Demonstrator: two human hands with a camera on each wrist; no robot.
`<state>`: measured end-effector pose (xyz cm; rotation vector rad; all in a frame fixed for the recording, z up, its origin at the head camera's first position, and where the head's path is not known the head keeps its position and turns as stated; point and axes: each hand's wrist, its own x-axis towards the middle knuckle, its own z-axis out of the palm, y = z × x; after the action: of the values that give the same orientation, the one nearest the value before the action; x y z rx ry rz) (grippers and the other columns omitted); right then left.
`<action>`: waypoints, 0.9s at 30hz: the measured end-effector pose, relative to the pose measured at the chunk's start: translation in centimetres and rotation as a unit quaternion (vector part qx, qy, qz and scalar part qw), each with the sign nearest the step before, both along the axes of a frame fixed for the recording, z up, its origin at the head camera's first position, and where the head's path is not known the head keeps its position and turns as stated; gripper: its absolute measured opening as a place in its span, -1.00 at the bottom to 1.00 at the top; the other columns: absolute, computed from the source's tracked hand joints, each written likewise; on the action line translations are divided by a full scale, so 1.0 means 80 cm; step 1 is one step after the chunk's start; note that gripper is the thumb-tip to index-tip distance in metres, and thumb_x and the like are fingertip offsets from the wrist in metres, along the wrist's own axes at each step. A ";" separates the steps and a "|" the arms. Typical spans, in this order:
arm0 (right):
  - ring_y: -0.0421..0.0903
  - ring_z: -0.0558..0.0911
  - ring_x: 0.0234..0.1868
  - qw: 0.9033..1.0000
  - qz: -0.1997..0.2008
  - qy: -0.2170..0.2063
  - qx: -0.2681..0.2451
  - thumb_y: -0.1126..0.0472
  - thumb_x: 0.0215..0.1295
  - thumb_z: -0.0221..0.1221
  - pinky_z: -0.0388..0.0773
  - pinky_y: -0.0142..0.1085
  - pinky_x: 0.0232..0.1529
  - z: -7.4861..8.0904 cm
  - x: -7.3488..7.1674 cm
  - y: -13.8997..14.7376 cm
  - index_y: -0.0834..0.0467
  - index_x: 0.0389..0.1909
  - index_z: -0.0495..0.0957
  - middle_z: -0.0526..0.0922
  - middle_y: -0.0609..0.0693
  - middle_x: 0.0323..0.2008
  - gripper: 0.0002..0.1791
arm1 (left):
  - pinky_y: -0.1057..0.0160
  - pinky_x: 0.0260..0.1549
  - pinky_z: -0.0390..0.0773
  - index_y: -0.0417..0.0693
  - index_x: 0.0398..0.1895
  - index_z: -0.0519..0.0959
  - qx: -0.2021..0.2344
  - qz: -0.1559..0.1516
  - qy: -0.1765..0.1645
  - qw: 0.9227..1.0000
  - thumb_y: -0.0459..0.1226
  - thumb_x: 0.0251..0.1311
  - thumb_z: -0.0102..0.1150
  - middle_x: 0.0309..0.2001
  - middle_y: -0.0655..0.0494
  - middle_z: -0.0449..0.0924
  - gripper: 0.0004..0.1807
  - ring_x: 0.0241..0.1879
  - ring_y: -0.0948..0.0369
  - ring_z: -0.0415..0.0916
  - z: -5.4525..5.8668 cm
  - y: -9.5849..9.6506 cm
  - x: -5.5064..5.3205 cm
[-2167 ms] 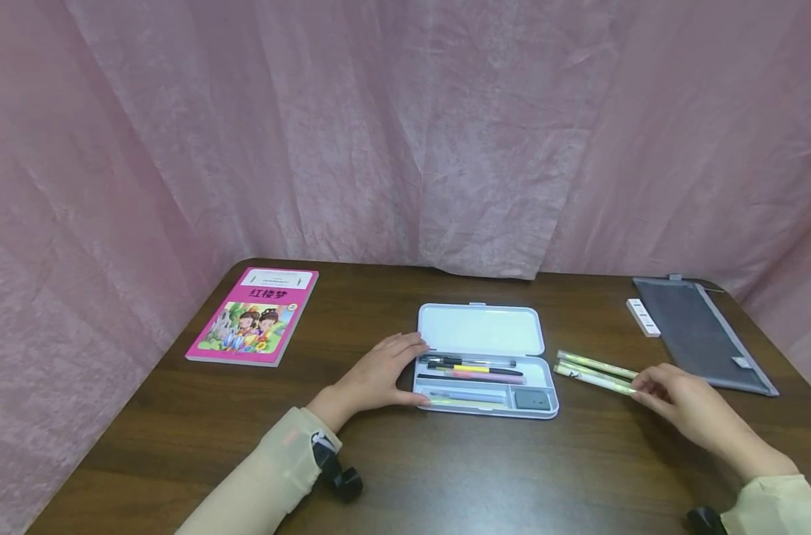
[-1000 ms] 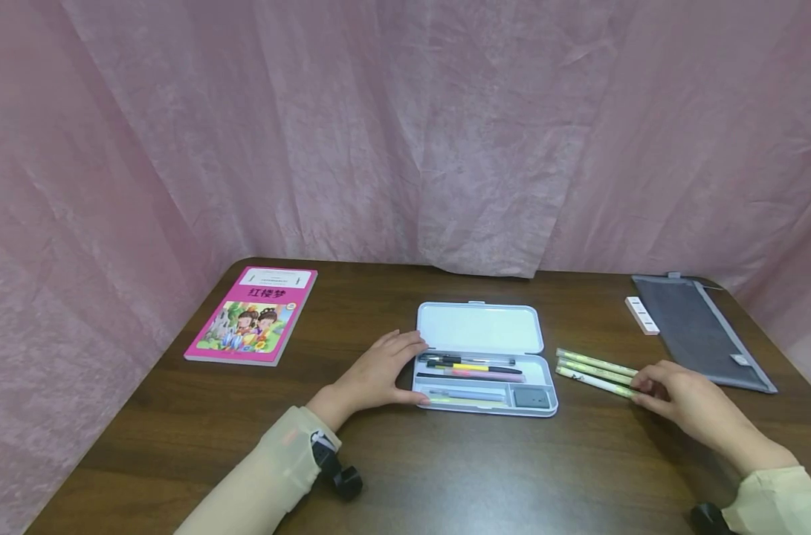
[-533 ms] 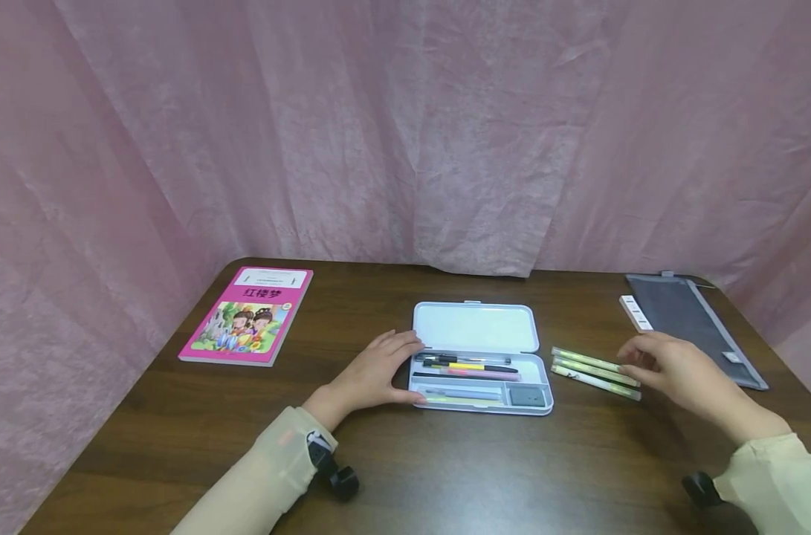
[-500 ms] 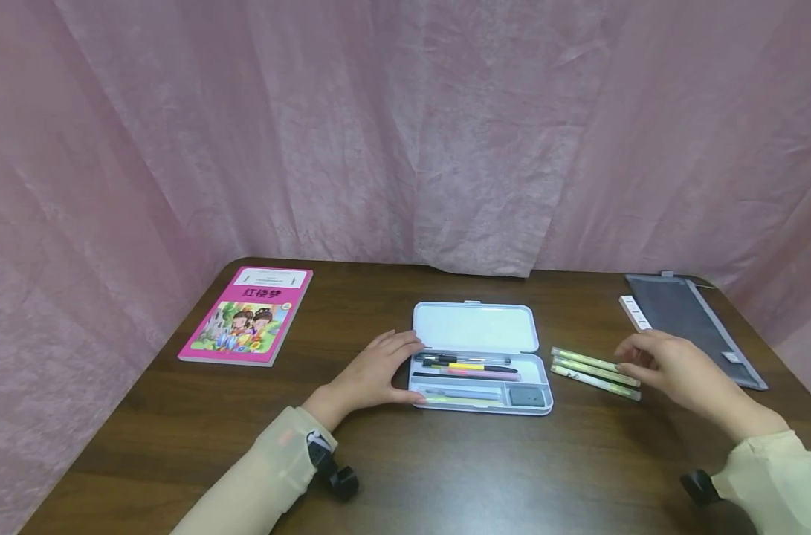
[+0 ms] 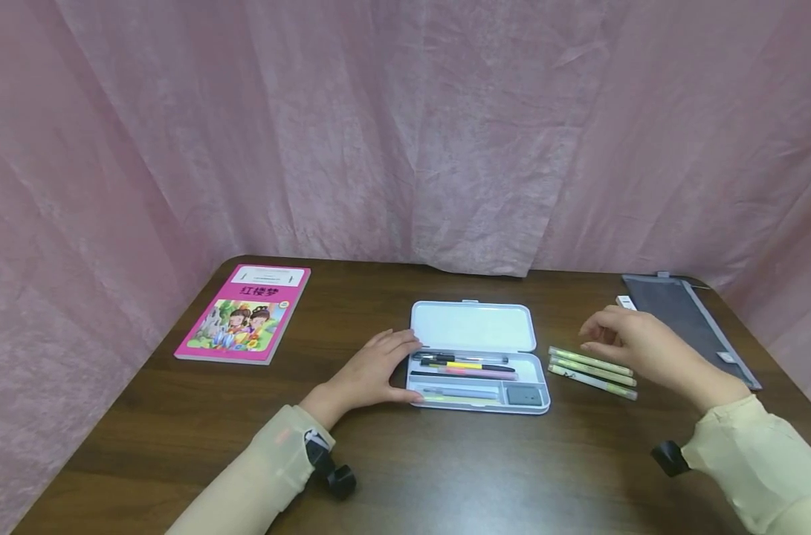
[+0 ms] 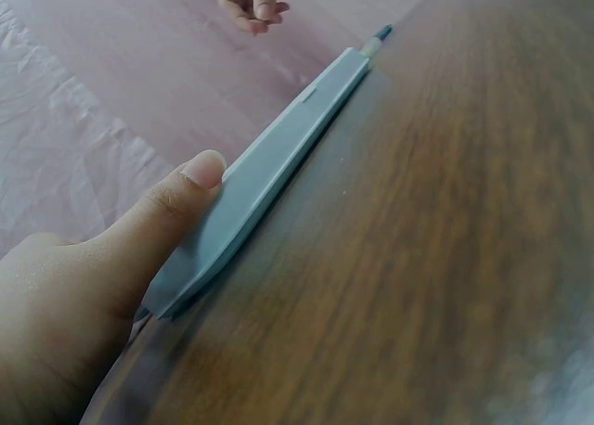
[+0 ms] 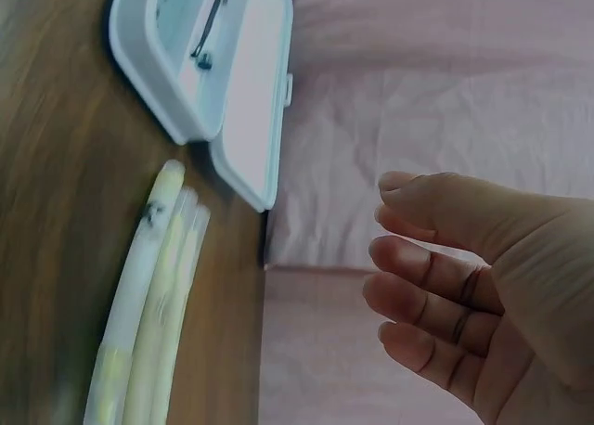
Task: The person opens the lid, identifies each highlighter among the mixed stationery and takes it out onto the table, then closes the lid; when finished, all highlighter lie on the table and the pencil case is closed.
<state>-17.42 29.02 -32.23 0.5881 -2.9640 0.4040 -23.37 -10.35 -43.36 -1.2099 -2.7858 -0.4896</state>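
Note:
An open white pencil case (image 5: 473, 327) lies mid-table, its lid folded back, with several pens and a grey eraser (image 5: 523, 395) inside. My left hand (image 5: 365, 375) holds the case's left end, thumb along the front wall and fingers at the hinge side; the thumb (image 6: 176, 198) presses that wall in the left wrist view. To the right of the case, three pale yellow-green marker pens (image 5: 592, 371) lie side by side. My right hand (image 5: 635, 349) hovers above their right ends, fingers loosely curled and holding nothing. The right wrist view shows bare fingers (image 7: 418, 304) apart from the pens.
A pink picture-covered book (image 5: 244, 316) lies at the left of the table. At the right rear lies a grey mesh pouch (image 5: 686, 319), and a small white block (image 5: 625, 302) beside it is partly behind my right hand. A pink curtain (image 5: 405, 134) hangs behind the table.
My right hand has let go of the three marker pens, lifted and moved left over them. The pens stay on the table. My left hand keeps its place on the pencil case.

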 end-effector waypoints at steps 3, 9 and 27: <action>-0.29 0.47 -0.40 1.000 0.014 -0.005 -0.009 0.20 0.14 0.34 0.48 -0.41 -0.43 0.001 -0.005 -0.013 0.11 -0.27 0.64 0.58 -0.16 -0.42 -0.85 | 0.02 0.48 0.07 0.00 0.34 0.33 0.000 0.000 -0.002 1.000 0.33 -0.06 0.24 0.41 0.05 0.29 -0.05 0.45 0.14 0.16 0.000 0.000 0.001; -0.29 0.48 -0.40 0.999 0.038 -0.012 -0.020 0.22 0.14 0.33 0.48 -0.42 -0.44 -0.001 -0.012 -0.035 0.09 -0.29 0.64 0.57 -0.16 -0.42 -0.88 | 0.02 0.48 0.06 0.00 0.34 0.34 -0.001 0.001 -0.001 1.000 0.33 -0.07 0.25 0.40 0.05 0.29 -0.05 0.45 0.15 0.15 0.001 0.001 0.001; -0.28 0.53 -0.36 0.992 0.090 -0.086 -0.033 0.28 0.16 0.29 0.57 -0.38 -0.32 -0.044 -0.031 -0.073 0.15 -0.25 0.65 0.64 -0.14 -0.39 -0.87 | 0.04 0.48 0.06 0.00 0.34 0.33 -0.007 0.002 -0.001 1.000 0.33 -0.06 0.25 0.41 0.06 0.28 -0.04 0.45 0.15 0.15 0.001 0.000 0.001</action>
<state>-19.88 23.17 -35.78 0.8582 -3.0537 0.5947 -23.32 -10.36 -43.28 -1.2064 -2.7973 -0.4716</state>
